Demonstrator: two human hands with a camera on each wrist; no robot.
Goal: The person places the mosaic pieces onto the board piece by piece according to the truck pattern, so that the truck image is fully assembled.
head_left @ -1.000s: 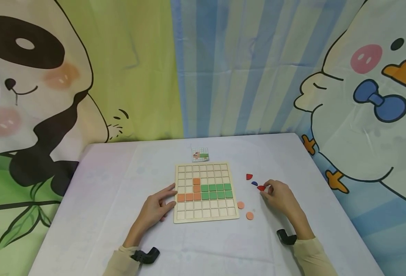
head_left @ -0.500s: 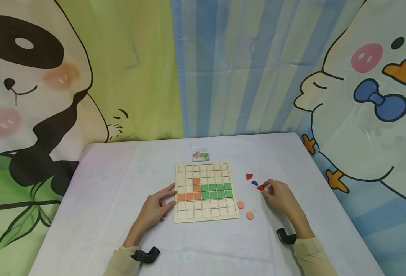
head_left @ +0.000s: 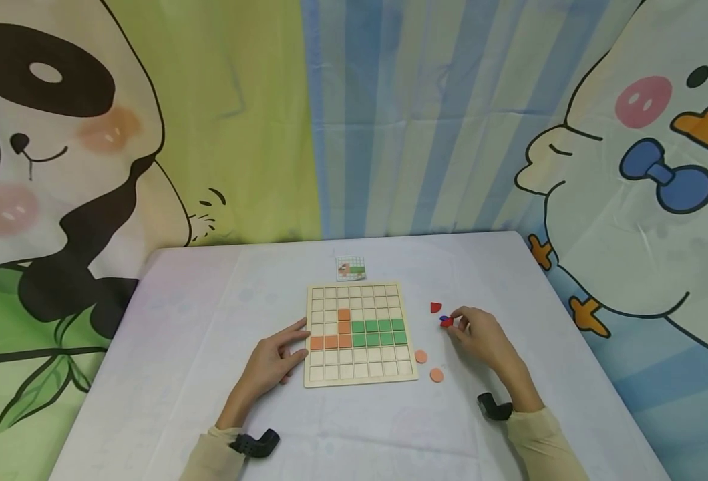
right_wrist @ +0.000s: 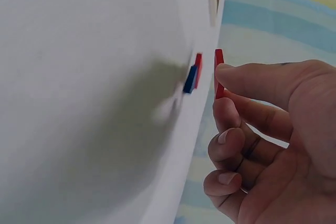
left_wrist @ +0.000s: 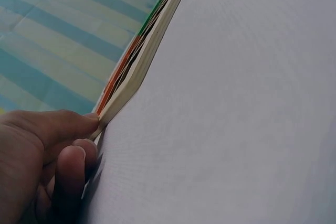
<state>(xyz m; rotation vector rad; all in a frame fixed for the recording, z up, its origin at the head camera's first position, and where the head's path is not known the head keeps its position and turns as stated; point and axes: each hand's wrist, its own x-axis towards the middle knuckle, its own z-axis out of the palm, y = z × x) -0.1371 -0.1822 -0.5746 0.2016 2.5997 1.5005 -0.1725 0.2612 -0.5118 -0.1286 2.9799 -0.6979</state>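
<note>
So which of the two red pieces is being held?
The red piece pinched in the right hand; the other red piece lies on the table, just beyond the small blue piece.

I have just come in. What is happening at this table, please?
A person's right hand pinches a red piece above the table, near a blue piece; another red piece lies nearby. The left hand touches the left edge of a grid board, where green squares and orange squares are set. Two round orange pieces lie to its right.
</note>
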